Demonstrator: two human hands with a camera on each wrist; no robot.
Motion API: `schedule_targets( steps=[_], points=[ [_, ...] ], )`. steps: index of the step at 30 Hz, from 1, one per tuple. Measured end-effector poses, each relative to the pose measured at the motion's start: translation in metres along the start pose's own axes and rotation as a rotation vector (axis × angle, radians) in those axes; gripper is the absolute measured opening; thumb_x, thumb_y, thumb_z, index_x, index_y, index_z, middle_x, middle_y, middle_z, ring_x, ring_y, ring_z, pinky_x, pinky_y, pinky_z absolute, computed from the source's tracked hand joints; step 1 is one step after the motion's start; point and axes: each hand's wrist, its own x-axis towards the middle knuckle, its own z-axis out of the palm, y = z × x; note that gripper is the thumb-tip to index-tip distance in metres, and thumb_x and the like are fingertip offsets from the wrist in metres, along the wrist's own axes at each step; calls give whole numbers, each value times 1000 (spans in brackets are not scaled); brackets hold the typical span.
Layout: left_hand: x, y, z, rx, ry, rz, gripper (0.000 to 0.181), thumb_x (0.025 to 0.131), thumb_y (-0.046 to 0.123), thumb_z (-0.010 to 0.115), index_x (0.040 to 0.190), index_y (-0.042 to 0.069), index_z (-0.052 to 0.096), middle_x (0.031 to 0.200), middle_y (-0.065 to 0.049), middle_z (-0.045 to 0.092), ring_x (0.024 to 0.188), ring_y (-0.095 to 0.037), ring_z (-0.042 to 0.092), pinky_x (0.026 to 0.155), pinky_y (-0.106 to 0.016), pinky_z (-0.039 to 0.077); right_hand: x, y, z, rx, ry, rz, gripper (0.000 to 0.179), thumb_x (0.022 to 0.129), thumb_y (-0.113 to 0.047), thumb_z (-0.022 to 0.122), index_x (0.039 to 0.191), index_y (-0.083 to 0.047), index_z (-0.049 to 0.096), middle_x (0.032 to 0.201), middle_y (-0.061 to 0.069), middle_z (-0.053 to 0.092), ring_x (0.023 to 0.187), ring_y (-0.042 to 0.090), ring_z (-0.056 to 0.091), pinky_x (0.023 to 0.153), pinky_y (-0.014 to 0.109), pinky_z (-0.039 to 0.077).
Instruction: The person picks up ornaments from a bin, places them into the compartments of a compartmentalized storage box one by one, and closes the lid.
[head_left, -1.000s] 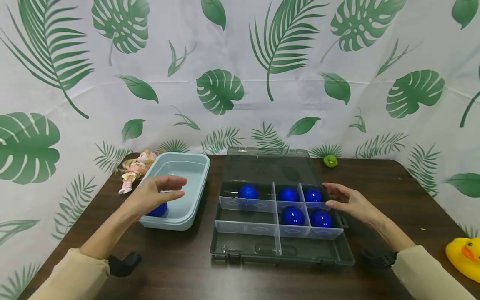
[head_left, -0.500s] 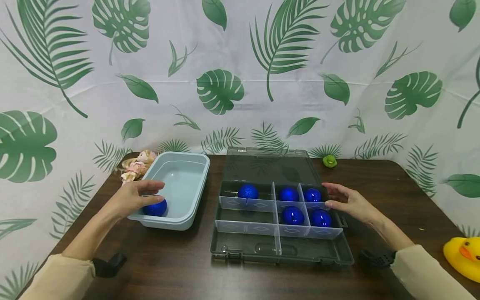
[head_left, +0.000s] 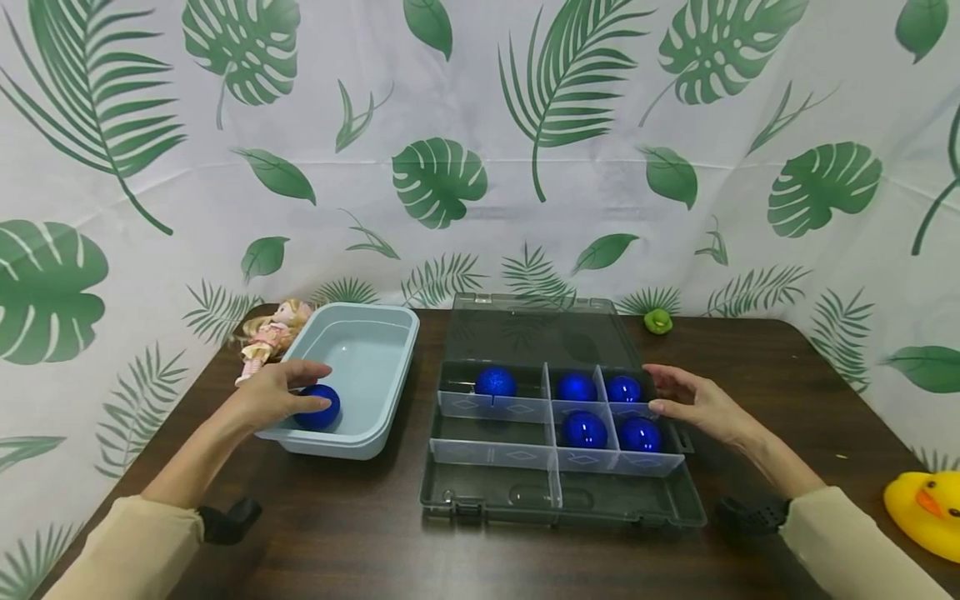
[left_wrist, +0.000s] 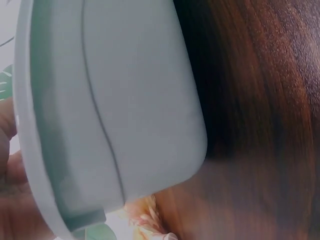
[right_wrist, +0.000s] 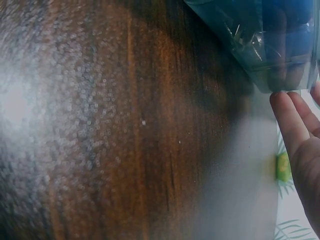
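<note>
My left hand [head_left: 273, 396] reaches over the near left corner of a light blue plastic basin [head_left: 375, 367]. Its thumb overlaps a blue ball [head_left: 324, 408] in the basin, while the fingers stretch above the ball with a visible gap. In the left wrist view the basin wall [left_wrist: 130, 100] hides most of that hand. My right hand [head_left: 708, 404] touches the right side of a grey see-through compartment box [head_left: 491, 483], its fingers fairly straight. Several blue balls sit in the box: one matte ball [head_left: 497, 382] at back left, others such as a shiny ball [head_left: 585, 429] in the right compartments.
Behind the box its lid [head_left: 532, 329] lies open. A doll [head_left: 273, 333] lies left of the basin. A small green toy [head_left: 658, 322] sits at the back and a yellow rubber duck [head_left: 930, 508] at the right edge. A leaf-print cloth [head_left: 525, 217] hangs behind the table.
My left hand has come down and left into the basin, to the ball. Over the last half second the ball has shifted slightly right. My right hand stays at the box.
</note>
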Motion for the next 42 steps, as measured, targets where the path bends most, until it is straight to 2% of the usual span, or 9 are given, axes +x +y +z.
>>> schedule_targets(
  steps=[5, 13, 21, 25, 28, 32, 35, 39, 42],
  points=[
    [3, 0, 5, 45, 18, 3, 53, 80, 12, 73, 123, -12, 53, 123, -32, 55, 118, -46, 49, 98, -54, 39, -1, 1, 1, -4, -2, 0, 59, 92, -22, 61, 142, -3, 36, 138, 24, 43, 121, 39, 43, 86, 11, 42],
    [8, 2, 10, 182, 48, -24, 54, 75, 15, 77, 120, -8, 57, 119, -31, 58, 114, -48, 50, 93, -57, 40, -2, 0, 1, -18, 6, 6, 59, 92, -23, 61, 142, -3, 36, 138, 24, 44, 121, 39, 44, 92, 29, 48],
    [13, 1, 13, 215, 55, -43, 53, 75, 14, 78, 119, -7, 58, 116, -31, 60, 110, -46, 53, 92, -57, 41, -2, 1, 2, 13, 2, 0, 59, 92, -22, 61, 142, -3, 36, 139, 25, 43, 122, 39, 43, 87, 15, 44],
    [14, 2, 13, 190, 41, -75, 53, 78, 17, 76, 122, -6, 57, 117, -29, 59, 112, -45, 52, 94, -58, 39, -2, 2, 3, 16, -2, 0, 59, 92, -22, 61, 142, -4, 36, 139, 24, 42, 122, 39, 43, 88, 16, 44],
    [12, 8, 11, 157, 41, -75, 54, 80, 20, 74, 124, -5, 55, 121, -29, 58, 114, -45, 51, 96, -58, 38, -2, 2, 2, 12, -2, -1, 59, 92, -22, 61, 142, -4, 36, 139, 24, 42, 122, 38, 43, 89, 18, 45],
    [11, 17, 6, 80, 61, 0, 53, 83, 21, 72, 125, -7, 54, 121, -30, 58, 113, -44, 54, 95, -54, 42, -1, 1, 1, -4, 1, 3, 59, 92, -23, 61, 142, -5, 36, 139, 24, 43, 122, 39, 44, 94, 36, 48],
    [11, 26, 3, 21, 76, 58, 53, 85, 22, 70, 125, -8, 54, 120, -29, 59, 111, -42, 57, 93, -50, 46, 0, 0, 0, -11, 3, 8, 60, 92, -24, 61, 143, -4, 35, 139, 24, 43, 122, 40, 44, 95, 50, 44],
    [10, 43, 3, -36, 73, 73, 55, 86, 27, 70, 128, -5, 53, 122, -26, 59, 112, -39, 57, 91, -47, 49, 0, 0, -1, -12, 4, 12, 61, 92, -24, 61, 143, -4, 35, 139, 25, 42, 122, 42, 44, 95, 53, 43],
    [10, 56, 7, -97, 47, 79, 56, 86, 29, 69, 130, -2, 52, 124, -24, 58, 114, -37, 56, 92, -46, 48, 0, 0, -1, -10, 4, 11, 60, 92, -24, 61, 143, -4, 35, 139, 25, 43, 122, 41, 44, 95, 51, 44]
  ],
)
